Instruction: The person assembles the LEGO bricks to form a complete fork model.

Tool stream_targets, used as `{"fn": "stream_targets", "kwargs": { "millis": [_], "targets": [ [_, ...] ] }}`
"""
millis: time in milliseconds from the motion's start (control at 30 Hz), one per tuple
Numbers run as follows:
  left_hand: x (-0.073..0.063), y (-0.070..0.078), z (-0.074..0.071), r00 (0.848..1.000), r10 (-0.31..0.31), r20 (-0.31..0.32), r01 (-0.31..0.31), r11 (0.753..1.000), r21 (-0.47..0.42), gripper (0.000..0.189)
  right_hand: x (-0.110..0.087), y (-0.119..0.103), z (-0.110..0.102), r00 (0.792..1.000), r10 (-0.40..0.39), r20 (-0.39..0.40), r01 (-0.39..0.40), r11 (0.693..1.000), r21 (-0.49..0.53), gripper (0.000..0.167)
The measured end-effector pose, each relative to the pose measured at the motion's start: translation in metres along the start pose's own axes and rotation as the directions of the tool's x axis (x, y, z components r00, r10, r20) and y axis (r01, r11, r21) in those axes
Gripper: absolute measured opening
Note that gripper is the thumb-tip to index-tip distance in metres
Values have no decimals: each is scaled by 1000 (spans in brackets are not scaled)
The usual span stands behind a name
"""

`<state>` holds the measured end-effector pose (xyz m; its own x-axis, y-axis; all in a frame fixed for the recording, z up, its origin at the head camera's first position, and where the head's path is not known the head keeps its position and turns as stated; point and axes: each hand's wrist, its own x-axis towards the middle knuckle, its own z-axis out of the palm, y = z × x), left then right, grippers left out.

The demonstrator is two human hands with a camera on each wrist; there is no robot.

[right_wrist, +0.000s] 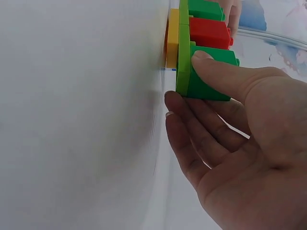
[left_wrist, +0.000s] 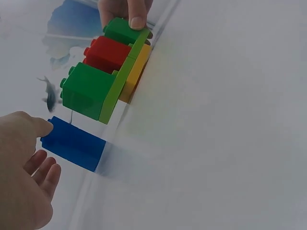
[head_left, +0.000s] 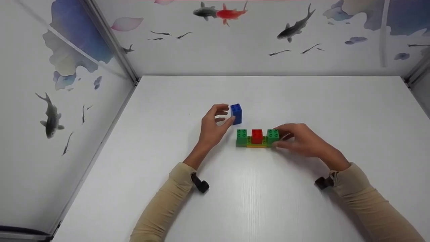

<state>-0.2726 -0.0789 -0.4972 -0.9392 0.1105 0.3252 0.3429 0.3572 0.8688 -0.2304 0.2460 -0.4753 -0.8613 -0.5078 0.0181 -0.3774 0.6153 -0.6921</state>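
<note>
A toy-brick structure (head_left: 257, 137) stands mid-table: two green bricks with a red brick (head_left: 257, 135) between them, on light-green plates (left_wrist: 118, 91) with a yellow piece (left_wrist: 137, 72) underneath. My right hand (head_left: 302, 139) pinches its right end, the thumb on the near face of the green brick (right_wrist: 211, 79) and the fingers behind and under the end. Just behind the structure's left end, a tall blue block (head_left: 237, 115) stands upright, studs up. My left hand (head_left: 212, 126) is beside it, its thumb tip at the block's upper part and its other fingers loosely bent, apart from the block.
The white table (head_left: 161, 101) is bounded by a back panel (head_left: 248, 50) and a left panel (head_left: 20, 134), both printed with fish. Metal frame edges run along the corners. A black wrist camera (head_left: 201, 184) sits at the left cuff, another (head_left: 324, 183) at the right.
</note>
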Motion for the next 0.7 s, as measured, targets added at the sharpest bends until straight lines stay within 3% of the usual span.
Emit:
{"fn": "stream_targets", "kwargs": {
  "millis": [433, 700],
  "targets": [
    [7, -5, 10, 999, -42, -7, 42, 999, -1, 52, -1, -5, -7, 994, -47, -103, 48, 999, 8, 40],
    [8, -1, 14, 1000, -24, -3, 24, 1000, 6, 45, -2, -9, -8, 982, -51, -180, 49, 999, -14, 41]
  ]
}}
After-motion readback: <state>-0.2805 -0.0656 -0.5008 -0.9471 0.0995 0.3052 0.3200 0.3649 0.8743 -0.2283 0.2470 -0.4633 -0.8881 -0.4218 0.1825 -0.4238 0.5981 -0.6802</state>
